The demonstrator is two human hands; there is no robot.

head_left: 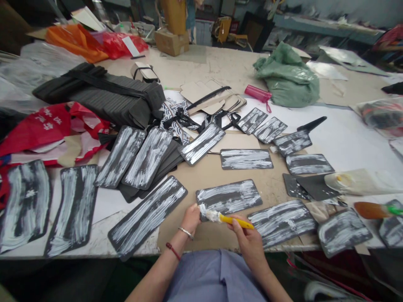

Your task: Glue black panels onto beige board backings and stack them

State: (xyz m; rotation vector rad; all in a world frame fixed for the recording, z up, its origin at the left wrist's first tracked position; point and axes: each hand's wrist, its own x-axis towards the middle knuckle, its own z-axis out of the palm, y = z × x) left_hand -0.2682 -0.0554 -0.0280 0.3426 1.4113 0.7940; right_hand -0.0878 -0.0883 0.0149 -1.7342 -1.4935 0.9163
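A dark rectangular pad (233,194) streaked with white paste lies in front of me. My left hand (191,219) pinches its left end. In my right hand (247,237) is a yellow-handled brush (236,221), its bristles coated in white and touching the pad's lower left corner. To the left, a longer coated pad (147,216) lies at a slant. Another coated pad (283,222) sits just right of my right hand, and one more (246,159) is behind the held pad. Several similar white-streaked pads spread out to both sides.
A banded stack of dark pads (116,96) stands at the back left beside red cloth (37,128). Further back are a green bag (288,75) and a pink cylinder (258,93). A white container (362,181) lies at right, near a brown-tipped brush (371,210).
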